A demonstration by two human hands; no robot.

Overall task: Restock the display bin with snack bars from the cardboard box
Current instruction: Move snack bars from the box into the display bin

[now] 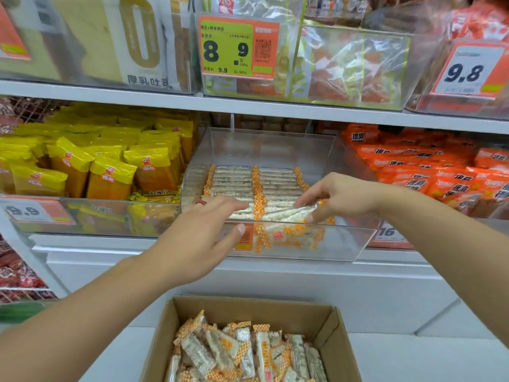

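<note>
— Snack bars [286, 213] are being set down, or so it is judged: a small bunch of them is pinched between the thumb and fingers of the right hand [340, 197], just above the front edge of the display bin [278, 241].

— Where is the display bin placed against the hands?

— It is reached into by both. Its clear front wall is seen just below the fingertips, and the neat rows of bars already laid are found just beyond them. The cardboard box [327, 323] is left open below and between the two forearms, near the body, with loose bars heaped in it.

— And the left hand [203, 235]?

— Nothing is gripped by it. Its fingers are stretched out nearly straight and are laid on the front bars, just beside the bunch, as if the row were being steadied or squared; the thumb is held apart below.

— So which step is in hand?

— Placement is judged to be under way, with the bin only partly filled: much clear wall is seen above the rows.

— What is called for next?

— The bunch should be lowered flat and lined up with the rows, released, and the box reached for again.
</note>
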